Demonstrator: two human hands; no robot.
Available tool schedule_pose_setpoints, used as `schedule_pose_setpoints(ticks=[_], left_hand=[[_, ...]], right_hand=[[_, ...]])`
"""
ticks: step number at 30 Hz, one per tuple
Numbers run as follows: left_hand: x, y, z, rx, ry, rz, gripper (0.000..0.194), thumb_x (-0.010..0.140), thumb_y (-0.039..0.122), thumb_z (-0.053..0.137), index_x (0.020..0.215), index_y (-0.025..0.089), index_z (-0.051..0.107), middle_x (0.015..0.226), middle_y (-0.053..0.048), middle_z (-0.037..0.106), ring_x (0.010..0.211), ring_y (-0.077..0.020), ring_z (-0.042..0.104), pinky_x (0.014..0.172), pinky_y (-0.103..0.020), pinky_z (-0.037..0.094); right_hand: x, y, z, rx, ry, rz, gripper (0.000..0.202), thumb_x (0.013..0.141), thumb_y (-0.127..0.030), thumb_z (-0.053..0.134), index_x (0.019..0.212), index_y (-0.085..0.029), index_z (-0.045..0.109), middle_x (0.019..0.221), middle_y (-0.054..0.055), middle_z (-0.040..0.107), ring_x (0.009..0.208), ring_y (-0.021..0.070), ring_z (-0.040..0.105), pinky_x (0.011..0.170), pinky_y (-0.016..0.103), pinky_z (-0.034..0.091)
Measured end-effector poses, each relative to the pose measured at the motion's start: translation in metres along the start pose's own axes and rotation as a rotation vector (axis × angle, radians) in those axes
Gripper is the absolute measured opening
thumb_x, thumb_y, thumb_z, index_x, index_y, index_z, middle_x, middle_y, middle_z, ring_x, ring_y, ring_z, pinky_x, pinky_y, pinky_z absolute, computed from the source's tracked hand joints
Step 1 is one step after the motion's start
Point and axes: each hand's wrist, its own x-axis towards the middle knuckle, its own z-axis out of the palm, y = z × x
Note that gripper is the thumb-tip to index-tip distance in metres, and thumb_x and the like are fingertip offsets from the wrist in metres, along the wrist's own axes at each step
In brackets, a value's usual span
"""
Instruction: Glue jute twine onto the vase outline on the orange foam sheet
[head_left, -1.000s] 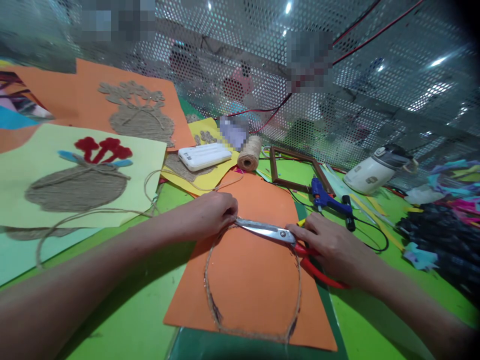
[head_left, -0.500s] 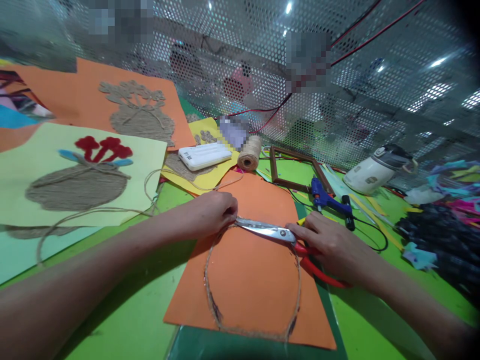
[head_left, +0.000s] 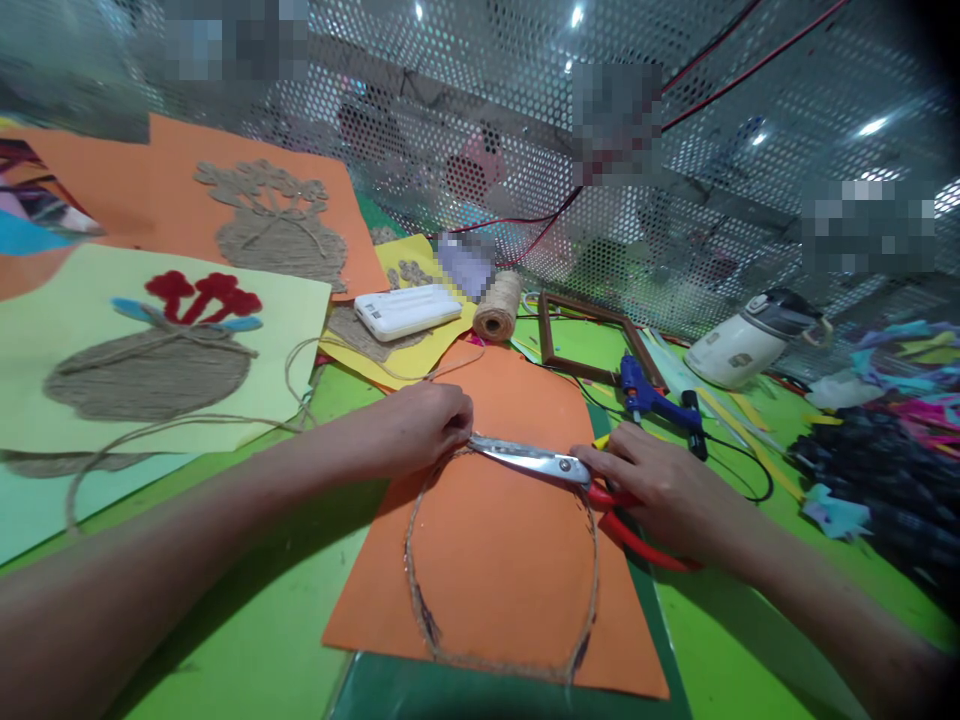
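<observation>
a: right hand [head_left: 652,485]?

b: gripping red-handled metal scissors [head_left: 529,459], blades above the orange paper sheet [head_left: 502,560].

a: left hand [head_left: 431,425]?

b: closed, fingers at the blade tips; pinched item hidden, cannot tell.

a: sheet?

b: bears a thin brown twine outline [head_left: 409,560]; lies on green.

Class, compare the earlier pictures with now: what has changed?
Nothing has visibly moved, been picked up or let go. The right hand still holds the red-handled metal scissors; the left hand stays closed by the blade tips, above the orange paper sheet with its twine outline.
</observation>
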Motion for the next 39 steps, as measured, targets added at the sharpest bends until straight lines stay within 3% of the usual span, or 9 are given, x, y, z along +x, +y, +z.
schedule_pose_setpoints(ticks=[8,20,36,39], left_hand=[[0.0013,-0.0037,0.0022,0.015,0.026,0.038,0.019,0.087,0.027,0.049,0.079,0.019,0.064,0.077,-0.004,0.069,0.064,-0.0148,0.056,0.058,-0.027,0.033],[-0.0002,0.0011,-0.0013,0.005,-0.018,0.009,0.017,0.087,0.026,0.048,0.079,0.019,0.062,0.075,-0.004,0.068,0.063,-0.0142,0.055,0.059,-0.027,0.034],[-0.001,0.0015,-0.0056,-0.005,0.019,-0.049,0.019,0.086,0.028,0.048,0.077,0.018,0.061,0.076,-0.006,0.068,0.064,-0.0162,0.056,0.058,-0.028,0.036],[-0.0005,-0.0006,-0.0064,-0.01,0.041,-0.034,0.019,0.086,0.029,0.049,0.077,0.018,0.062,0.077,-0.006,0.069,0.064,-0.0162,0.057,0.058,-0.028,0.036]], right_hand=[[-0.0003,-0.0002,0.0007,-0.002,0.01,-0.01,0.027,0.094,-0.012,0.046,0.117,-0.017,0.058,0.084,0.007,0.051,0.074,0.0192,0.041,0.061,0.032,0.026],[-0.0005,0.0005,0.0041,-0.003,0.012,-0.02,0.021,0.097,-0.019,0.045,0.113,-0.018,0.059,0.081,0.005,0.054,0.071,0.018,0.044,0.06,0.032,0.026],[-0.0009,-0.0002,0.0012,-0.023,0.041,-0.048,0.024,0.094,-0.017,0.048,0.115,-0.016,0.06,0.085,0.009,0.059,0.074,0.0197,0.049,0.062,0.031,0.034],[-0.0039,0.0004,-0.0035,0.015,0.076,-0.013,0.035,0.09,-0.012,0.048,0.124,-0.016,0.056,0.089,0.01,0.059,0.079,0.0213,0.052,0.065,0.031,0.039]])
